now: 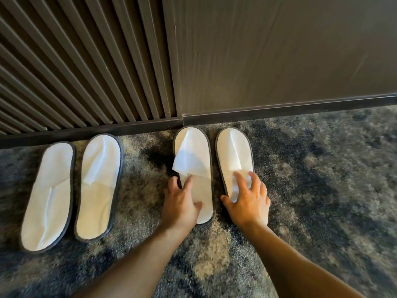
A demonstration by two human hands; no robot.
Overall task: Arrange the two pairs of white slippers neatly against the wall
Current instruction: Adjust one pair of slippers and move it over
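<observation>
Mottled grey-and-cream carpet (311, 168) is filling the lower half of the head view, meeting a dark baseboard (279, 114) that is running along the foot of the wall. Left of centre the wall is showing vertical dark slats (75, 67); right of centre it is showing a plain brown panel (279, 50).

Four white slippers with dark edging are lying flat on the carpet, toes pointing toward the baseboard. The far-left slipper (48, 196) and the second slipper (97, 188) are lying side by side as one pair, both tilting slightly rightward at the toe and sitting just short of the baseboard. The third slipper (194, 160) and the far-right slipper (234, 153) are forming the other pair, standing nearly parallel, close together, with toes just beside the baseboard. The upper of the third slipper is lifting up and folding outward over its left edge.

The left hand (182, 203) is resting on the heel half of the third slipper, fingers spread, thumb on the insole. The right hand (247, 201) is pressing spread fingers on the heel half of the far-right slipper, covering its heel end; whether anything is pinched is hard to tell because of motion blur. Both bare forearms are entering from the bottom edge.
</observation>
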